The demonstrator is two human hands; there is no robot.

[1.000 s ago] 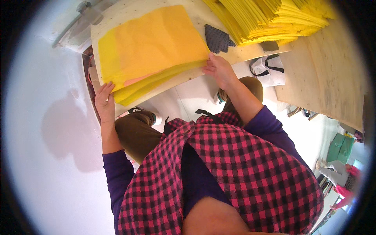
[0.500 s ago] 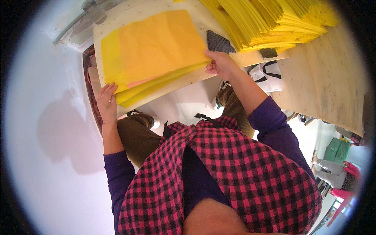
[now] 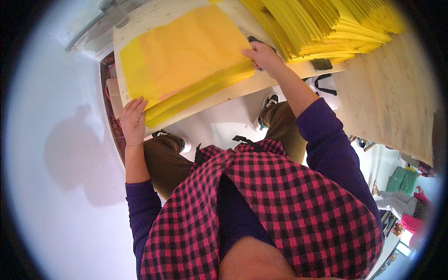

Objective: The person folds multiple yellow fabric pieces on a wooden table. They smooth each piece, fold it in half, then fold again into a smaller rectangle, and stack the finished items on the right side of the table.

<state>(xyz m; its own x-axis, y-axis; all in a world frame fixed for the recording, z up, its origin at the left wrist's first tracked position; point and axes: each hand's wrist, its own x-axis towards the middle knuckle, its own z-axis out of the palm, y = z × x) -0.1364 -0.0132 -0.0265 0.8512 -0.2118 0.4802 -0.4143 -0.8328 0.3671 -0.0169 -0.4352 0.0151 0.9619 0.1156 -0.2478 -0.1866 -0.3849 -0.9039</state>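
A broad yellow sheet, thin and cloth-like, lies on the wooden table with an orange tint over most of it and a brighter yellow strip along its left side. Its near edge hangs over further yellow layers. My left hand is closed at the near left corner, fingers together on top and the thumb out of sight. At the near right corner my right hand pinches the sheet's edge between thumb and fingers. Behind that hand a dark grey textured cloth is mostly covered.
Tall piles of folded yellow sheets stand at the far right of the table. A small dark piece lies by them. Bare wooden board extends rightward. A white bag with black handles sits below; another person is far right.
My right hand has shifted slightly up and left with the sheet's right corner, now covering most of the grey cloth. My left hand has moved slightly right. The near edge appears lifted more.
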